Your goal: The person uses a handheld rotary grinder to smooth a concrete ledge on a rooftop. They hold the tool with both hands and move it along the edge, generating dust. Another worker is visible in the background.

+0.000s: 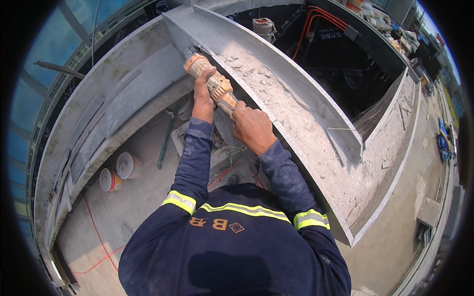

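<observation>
My left hand [203, 98] wrapped round front of dusty orange-and-grey cylindrical power tool [217, 86]; right hand [254, 127] gripping its rear. Tool head beside pale grey stone trough [306, 81], contact unclear. Dusty grip could slip; head catching stone could kick, chip edge.

My left hand [202, 98] is round the power tool [216, 86], and my right hand [253, 127] is on its near end. The tool's far end lies beside the trough [345, 182], which runs from far left to near right. Rubble [261, 76] lies in it; a sack [265, 29] stands beyond. On my left, slabs [133, 106] lie along a ledge [109, 145], with two buckets [128, 165] on the floor [98, 219] to its right and a cable [106, 255] nearer.
</observation>
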`<act>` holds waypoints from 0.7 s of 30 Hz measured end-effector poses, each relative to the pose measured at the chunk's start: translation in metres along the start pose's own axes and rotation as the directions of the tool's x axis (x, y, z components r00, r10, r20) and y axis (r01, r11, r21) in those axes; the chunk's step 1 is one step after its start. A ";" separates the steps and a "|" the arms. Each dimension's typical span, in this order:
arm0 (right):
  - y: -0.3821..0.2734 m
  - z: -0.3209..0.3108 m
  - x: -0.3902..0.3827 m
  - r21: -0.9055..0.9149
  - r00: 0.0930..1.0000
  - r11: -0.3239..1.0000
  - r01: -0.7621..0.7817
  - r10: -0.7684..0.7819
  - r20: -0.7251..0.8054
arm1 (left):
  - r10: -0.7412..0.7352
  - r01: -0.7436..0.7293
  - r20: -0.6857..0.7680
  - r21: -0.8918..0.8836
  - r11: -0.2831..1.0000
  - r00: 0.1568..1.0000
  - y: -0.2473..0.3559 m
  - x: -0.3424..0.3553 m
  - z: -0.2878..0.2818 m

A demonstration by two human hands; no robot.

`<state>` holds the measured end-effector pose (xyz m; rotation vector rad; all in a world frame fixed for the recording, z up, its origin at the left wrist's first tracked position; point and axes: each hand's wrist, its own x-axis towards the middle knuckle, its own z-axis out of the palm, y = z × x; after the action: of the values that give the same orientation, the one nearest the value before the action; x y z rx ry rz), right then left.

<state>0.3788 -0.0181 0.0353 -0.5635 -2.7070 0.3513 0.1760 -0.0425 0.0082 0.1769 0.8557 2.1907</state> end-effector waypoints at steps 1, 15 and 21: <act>0.000 0.001 0.002 -0.011 1.000 1.000 -0.006 0.007 0.001 | -0.004 0.004 -0.006 0.002 1.000 1.000 0.001 0.001 0.000; 0.002 0.016 0.022 0.031 0.998 0.999 0.031 -0.029 -0.060 | 0.007 -0.007 -0.019 0.002 1.000 1.000 0.005 0.023 -0.006; -0.001 0.007 0.015 0.014 0.999 1.000 -0.022 0.021 0.024 | 0.023 -0.022 -0.041 0.018 1.000 0.999 0.003 0.010 0.002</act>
<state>0.3628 -0.0137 0.0338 -0.5884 -2.7212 0.3851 0.1679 -0.0357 0.0106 0.1509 0.9007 2.2151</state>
